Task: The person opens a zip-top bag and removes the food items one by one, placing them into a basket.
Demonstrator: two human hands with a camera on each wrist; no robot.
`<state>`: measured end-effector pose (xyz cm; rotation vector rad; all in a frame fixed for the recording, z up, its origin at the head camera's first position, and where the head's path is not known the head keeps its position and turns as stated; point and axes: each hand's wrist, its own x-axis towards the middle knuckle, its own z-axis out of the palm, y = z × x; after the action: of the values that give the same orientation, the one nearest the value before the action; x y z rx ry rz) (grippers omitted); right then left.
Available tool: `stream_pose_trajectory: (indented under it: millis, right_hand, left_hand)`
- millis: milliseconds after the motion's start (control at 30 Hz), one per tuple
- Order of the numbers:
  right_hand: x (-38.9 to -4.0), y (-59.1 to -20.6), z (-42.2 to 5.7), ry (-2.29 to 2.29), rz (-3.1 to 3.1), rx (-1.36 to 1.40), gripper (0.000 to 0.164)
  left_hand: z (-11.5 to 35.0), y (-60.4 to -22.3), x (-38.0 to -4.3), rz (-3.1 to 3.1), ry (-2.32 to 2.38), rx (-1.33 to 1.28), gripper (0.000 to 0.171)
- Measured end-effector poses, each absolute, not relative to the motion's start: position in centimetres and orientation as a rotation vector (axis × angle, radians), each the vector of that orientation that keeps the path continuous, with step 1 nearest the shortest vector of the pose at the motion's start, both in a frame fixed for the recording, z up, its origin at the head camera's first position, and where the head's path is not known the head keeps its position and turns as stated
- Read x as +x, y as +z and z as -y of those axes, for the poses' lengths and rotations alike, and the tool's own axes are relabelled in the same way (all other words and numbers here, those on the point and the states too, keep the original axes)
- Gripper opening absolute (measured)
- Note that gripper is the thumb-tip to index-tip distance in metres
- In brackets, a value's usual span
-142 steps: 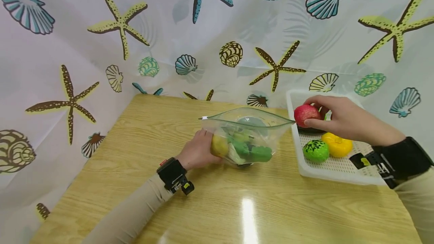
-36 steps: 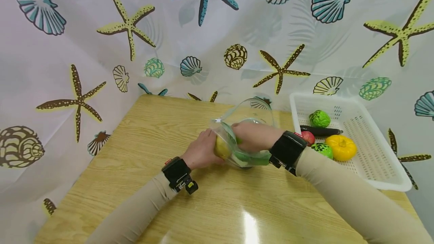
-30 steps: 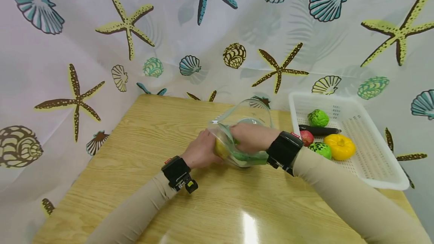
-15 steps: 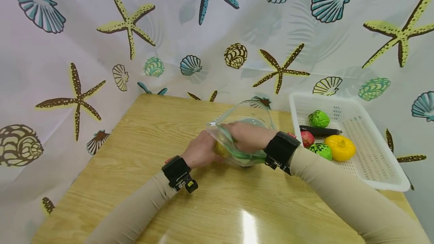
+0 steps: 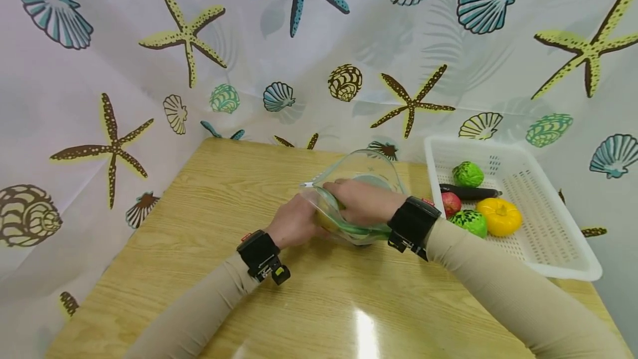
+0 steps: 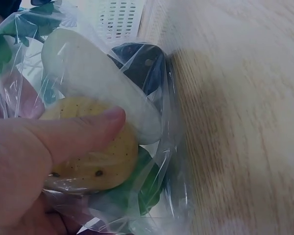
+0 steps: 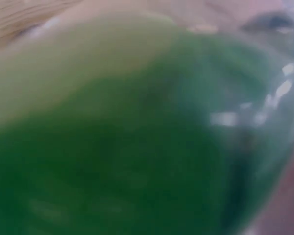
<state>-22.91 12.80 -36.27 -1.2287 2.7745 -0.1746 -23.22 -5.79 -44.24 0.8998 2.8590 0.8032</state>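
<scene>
Potato (image 6: pixel 112 164) in bag (image 6: pixel 175 191), clearest in left-wrist view

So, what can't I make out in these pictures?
Right hand, head view: fingertips hidden by the hand itself and the near side of the bag, so its hold can't be told.
Green thing, right wrist view: blurred and cut off by the edges; can't be named.
Dark thing, left wrist view: partly covered by the pale vegetable.
Basket, head view: near left corner hidden by the right sleeve.
</scene>
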Motion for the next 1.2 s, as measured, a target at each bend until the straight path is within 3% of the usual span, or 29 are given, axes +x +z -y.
stream_pose_trajectory:
  millis: [133,400,633,1200]
  right_hand:
    - [-22.9,-36.2,-12.8,-0.094,-2.803,-1.215,0.054]
    - [-22.3,-35.9,-13.4,0.024,-2.884,-1.209,0.043]
    - [-21.5,-34.7,-14.3,-0.069,-2.928,-1.197,0.047]
    - [-17.3,-29.0,-18.9,-0.42,-3.151,-1.28,0.062]
  left_hand:
    - [5.7,-44.1,-23.3,-2.851,0.785,0.86,0.079]
    - [5.5,-43.9,-23.2,-2.866,0.759,0.829,0.059]
    - [5.6,-43.8,-23.3,-2.884,0.716,0.889,0.07]
    - [5.5,-44.0,-23.4,-2.922,0.689,0.857,0.07]
